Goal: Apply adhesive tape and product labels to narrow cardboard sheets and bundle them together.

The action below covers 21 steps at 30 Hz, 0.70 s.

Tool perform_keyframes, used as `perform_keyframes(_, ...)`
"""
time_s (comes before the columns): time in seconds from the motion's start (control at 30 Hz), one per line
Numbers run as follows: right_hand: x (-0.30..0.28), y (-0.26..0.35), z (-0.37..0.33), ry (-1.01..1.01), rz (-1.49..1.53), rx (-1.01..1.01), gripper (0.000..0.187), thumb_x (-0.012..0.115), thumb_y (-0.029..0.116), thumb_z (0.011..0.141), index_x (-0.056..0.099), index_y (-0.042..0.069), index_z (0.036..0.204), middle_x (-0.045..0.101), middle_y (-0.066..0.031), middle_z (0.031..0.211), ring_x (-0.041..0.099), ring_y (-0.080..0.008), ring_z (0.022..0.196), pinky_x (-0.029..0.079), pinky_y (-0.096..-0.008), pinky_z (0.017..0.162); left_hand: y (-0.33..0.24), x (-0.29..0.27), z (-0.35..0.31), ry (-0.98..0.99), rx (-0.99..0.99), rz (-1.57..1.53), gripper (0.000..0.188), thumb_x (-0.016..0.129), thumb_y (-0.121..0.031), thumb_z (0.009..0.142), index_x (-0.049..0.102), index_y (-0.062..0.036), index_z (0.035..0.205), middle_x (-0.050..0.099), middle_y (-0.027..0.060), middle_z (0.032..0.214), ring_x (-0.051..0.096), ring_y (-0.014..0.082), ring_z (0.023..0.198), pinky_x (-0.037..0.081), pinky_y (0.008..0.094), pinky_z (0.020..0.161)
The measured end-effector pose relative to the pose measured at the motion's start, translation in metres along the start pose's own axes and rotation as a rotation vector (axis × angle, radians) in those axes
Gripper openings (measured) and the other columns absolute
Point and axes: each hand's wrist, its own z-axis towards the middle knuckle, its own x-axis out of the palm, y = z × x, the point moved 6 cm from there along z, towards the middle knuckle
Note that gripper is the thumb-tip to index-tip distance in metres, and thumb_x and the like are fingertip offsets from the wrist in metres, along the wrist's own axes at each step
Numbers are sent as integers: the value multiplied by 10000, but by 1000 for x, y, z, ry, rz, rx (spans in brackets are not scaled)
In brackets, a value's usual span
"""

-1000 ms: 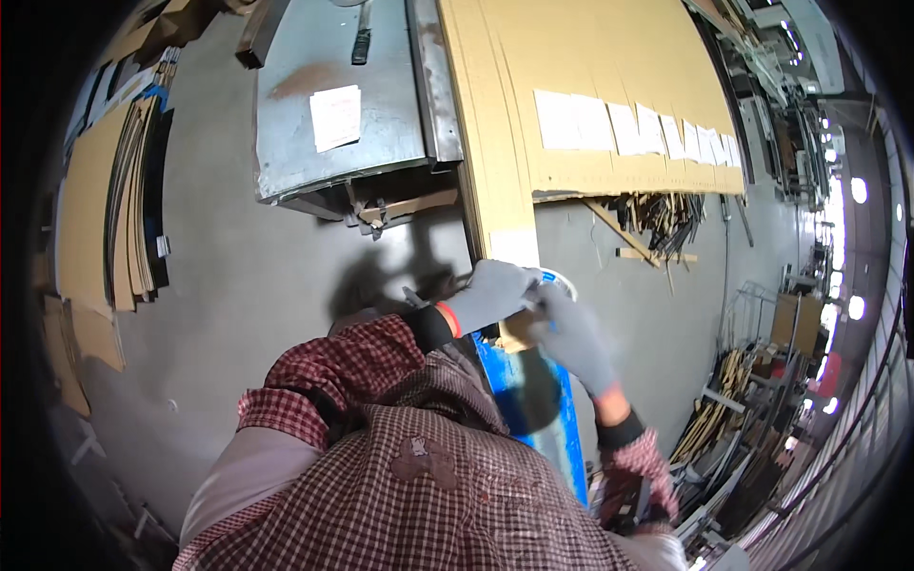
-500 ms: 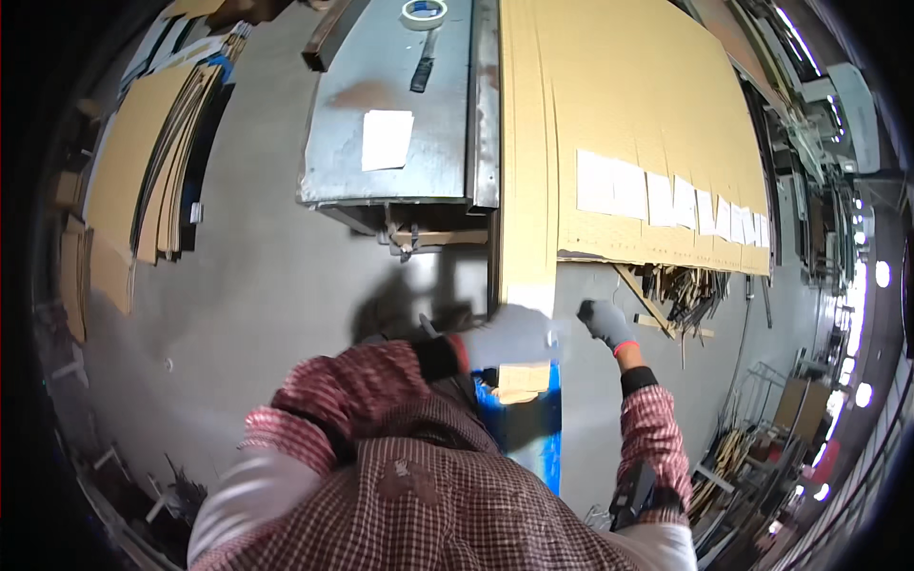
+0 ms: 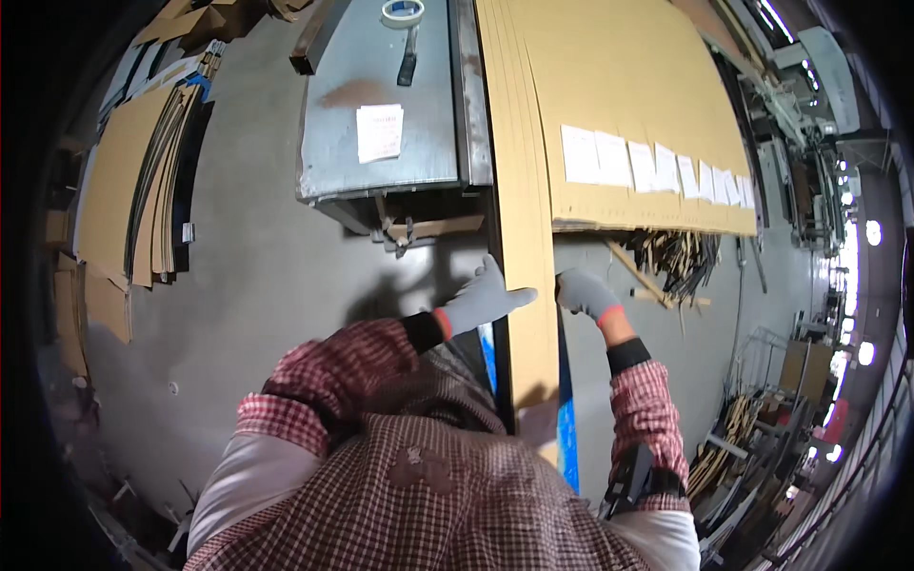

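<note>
Clock centred between the hands: the long narrow tan cardboard strip (image 3: 531, 228) runs 12 to 6, its near end up by the red-and-white checked cloth garment (image 3: 457, 466). Step in hand, my read: handling the strip by its two long edges. Left hand in grey knit glove (image 3: 484, 297) is at 9, at the left edge, fingers spread, thumb laid out over the strip's face, not clenched. Right hand in matching grey glove (image 3: 586, 293) is at 3, right at the opposite edge, fingers curled; can't tell if it's pinching the board or just beside it, fingertips are hidden. Painted blue support (image 3: 568, 449) shows under the strip between 5 and 6. Wide tan cardboard sheet (image 3: 638, 67) sits at 1, with a row of white paper sheets (image 3: 609, 157) along its near edge. Grey metal bench (image 3: 409, 157) at 11, carrying a white paper stack (image 3: 380, 132) and a pale ring-shaped tape roll (image 3: 402, 11). Pile of thin dark strips (image 3: 678, 266) near 3, well off the right hand. Next move, judging from this pose: shifting the strip would call for a proper grip on both edges, left fingers closing against that thumb, even pull so the long board doesn't skew or bend
</note>
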Motion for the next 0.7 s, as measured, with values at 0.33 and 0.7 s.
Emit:
perform_keyframes(0.33,-69,59,-71,198,671,-493,379,621,-30,791,659,51,1159,713,-94,1005,656,-196,882,515,-311,801,-26,-33,-81,285,266,-526,712,677,-54,786,368,48,1420,643,101,885,617,149,729,522,262,642)
perform_keyframes(0.7,83,-17,47,-242,1023,-285,467,634,129,898,502,-45,1311,623,-123,1245,607,-184,1045,483,-324,896,108,90,75,284,1117,174,133,544,-162,859,664,-113,829,659,75,848,555,236,711,412,320,652)
